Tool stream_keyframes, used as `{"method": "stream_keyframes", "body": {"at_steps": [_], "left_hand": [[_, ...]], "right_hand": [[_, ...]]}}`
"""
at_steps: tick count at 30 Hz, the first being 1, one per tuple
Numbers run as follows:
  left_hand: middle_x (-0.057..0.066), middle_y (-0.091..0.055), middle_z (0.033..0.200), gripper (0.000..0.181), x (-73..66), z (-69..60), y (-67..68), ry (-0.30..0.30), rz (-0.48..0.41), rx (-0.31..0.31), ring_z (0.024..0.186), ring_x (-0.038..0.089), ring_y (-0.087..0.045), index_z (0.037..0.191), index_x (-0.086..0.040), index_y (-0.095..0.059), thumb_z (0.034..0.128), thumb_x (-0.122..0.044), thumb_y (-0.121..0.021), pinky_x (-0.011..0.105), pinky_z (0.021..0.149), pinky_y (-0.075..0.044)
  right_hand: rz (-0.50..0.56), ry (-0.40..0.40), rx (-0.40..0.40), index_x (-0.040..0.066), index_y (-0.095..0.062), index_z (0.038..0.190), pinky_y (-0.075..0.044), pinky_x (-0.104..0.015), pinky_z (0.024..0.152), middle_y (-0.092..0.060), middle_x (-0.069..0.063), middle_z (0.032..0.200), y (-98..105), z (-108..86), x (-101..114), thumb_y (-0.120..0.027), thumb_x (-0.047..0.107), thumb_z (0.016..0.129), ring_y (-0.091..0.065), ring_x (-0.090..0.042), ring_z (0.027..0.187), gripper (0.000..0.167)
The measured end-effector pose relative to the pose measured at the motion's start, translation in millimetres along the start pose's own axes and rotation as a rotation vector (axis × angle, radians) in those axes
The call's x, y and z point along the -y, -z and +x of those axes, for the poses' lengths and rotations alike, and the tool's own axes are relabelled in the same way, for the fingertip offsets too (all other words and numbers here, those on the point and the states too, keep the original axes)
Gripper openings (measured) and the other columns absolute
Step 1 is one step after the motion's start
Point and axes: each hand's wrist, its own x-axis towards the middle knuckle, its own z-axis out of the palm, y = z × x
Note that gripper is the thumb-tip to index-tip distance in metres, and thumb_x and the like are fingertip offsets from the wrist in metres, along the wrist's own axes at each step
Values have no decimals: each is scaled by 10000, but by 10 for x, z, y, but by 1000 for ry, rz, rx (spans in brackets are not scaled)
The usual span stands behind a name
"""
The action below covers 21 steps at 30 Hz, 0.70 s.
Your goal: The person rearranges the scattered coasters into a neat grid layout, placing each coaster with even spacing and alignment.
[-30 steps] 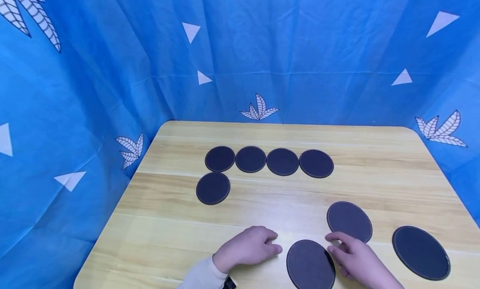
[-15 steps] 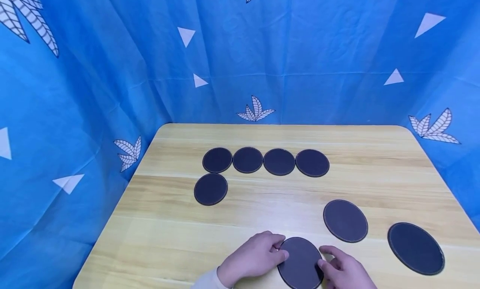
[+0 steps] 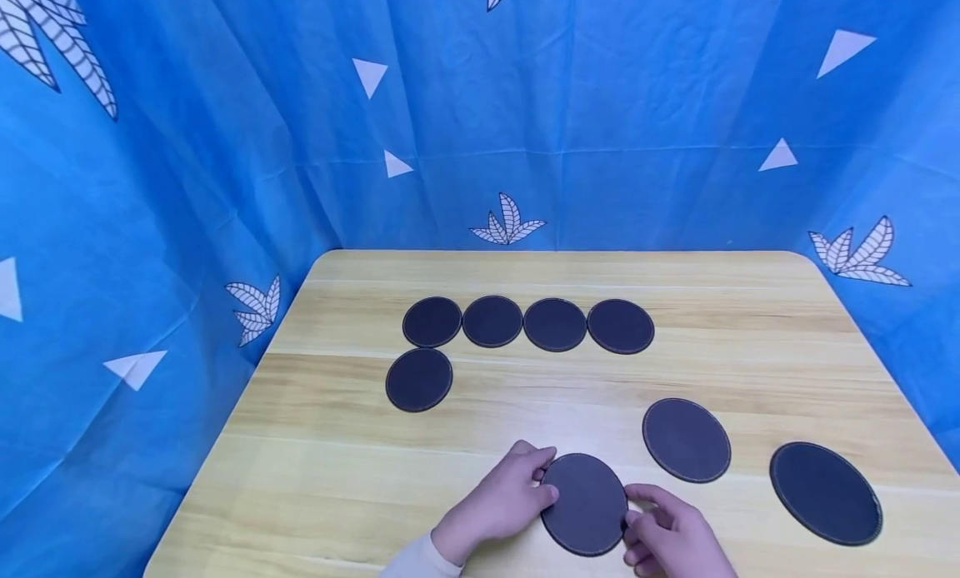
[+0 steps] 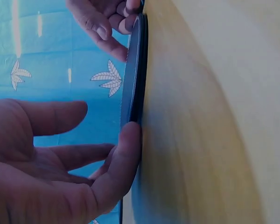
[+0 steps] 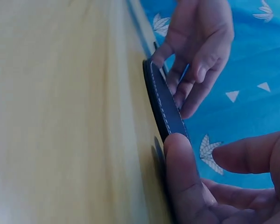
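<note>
Left hand and right hand, fingers part-curled, grip opposite edges of 1 dark, round, stitched, leather-like disc, presumably to keep it level.

pale-stitched black discs, yellowish wood-grain table, blue curtain with white leaf-and-triangle print

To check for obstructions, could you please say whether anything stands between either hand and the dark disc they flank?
Nothing visible does: the left hand and right hand touch opposite sides of the dark disc.
</note>
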Motion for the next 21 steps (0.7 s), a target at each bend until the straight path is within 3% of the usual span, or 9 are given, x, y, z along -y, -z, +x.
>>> {"method": "stream_keyframes", "body": {"at_steps": [6, 11, 17, 21], "left_hand": [[48, -493, 1074, 527, 47, 39, 33, 14, -96, -51, 1003, 162, -499, 1355, 106, -571, 873, -63, -701, 311, 933, -437], [59, -497, 1090, 526, 72, 60, 66, 28, -132, -61, 1028, 190, -484, 1360, 94, -574, 888, -103, -696, 356, 966, -425], [46, -489, 1048, 506, 84, 67, 114, 19, -134, -84, 991, 177, -485, 1367, 68, -582, 892, -72, -687, 308, 911, -423], [42, -488, 1006, 474, 111, 90, 155, -22, -133, -111, 970, 163, -478, 1348, 74, -593, 881, 26, -661, 290, 895, -425]], "right_hand": [[133, 38, 143, -101, -268, 1474, -604, -372, 628, -645, -172, 858, 6, 63, 5, -611, 45, 957, -694, -254, 705, 637], [150, 93, 246, 53, -198, 1384, -598, -349, 596, -623, -171, 830, -52, 121, 14, -575, 35, 987, -691, -236, 653, 547], [118, 111, 244, 61, -151, 1357, -589, -351, 551, -626, -169, 794, -108, 175, 67, -506, 7, 1006, -663, -225, 591, 502], [111, 147, 261, 52, -122, 1399, -584, -350, 548, -627, -162, 796, -115, 206, 123, -485, 3, 1021, -658, -213, 593, 526]]}}
